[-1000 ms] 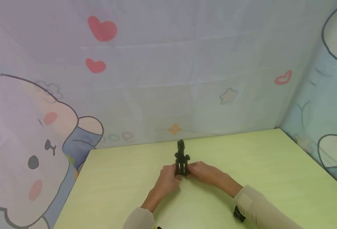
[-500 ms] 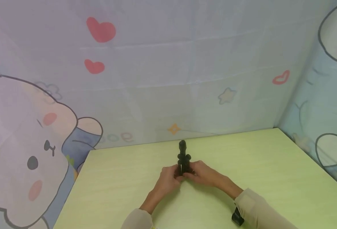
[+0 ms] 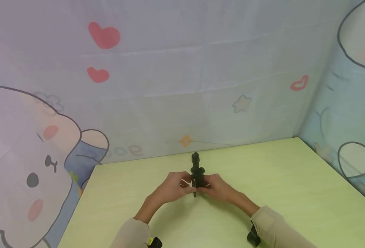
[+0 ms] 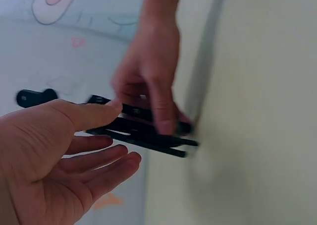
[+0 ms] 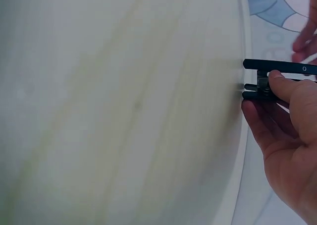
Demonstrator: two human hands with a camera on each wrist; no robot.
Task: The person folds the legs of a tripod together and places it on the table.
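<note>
A small black tripod (image 3: 196,169) stands upright over the table, its head pointing up and its knobs at mid-height. My right hand (image 3: 219,187) grips its lower part; in the right wrist view the thumb presses beside the hinge, and one leg (image 5: 277,65) is spread away from the others. My left hand (image 3: 173,187) is beside it on the left, fingers loosely bent. In the left wrist view the left thumb (image 4: 96,115) overlaps the black bars (image 4: 143,136), while the other fingers lie apart below them. The right fingers partly hide the lower legs.
The pale yellow-green table (image 3: 263,165) ends at a printed cloth backdrop (image 3: 170,69) behind, with more cloth at both sides. Black wrist-worn devices show under the sleeves, one at the left wrist (image 3: 155,243) and one at the right wrist (image 3: 253,237).
My left hand has loosened from the tripod and shifted a little left, fingers more spread. One leg now reaches lower between the hands. The right hand keeps its grip. The view has turned slightly.
</note>
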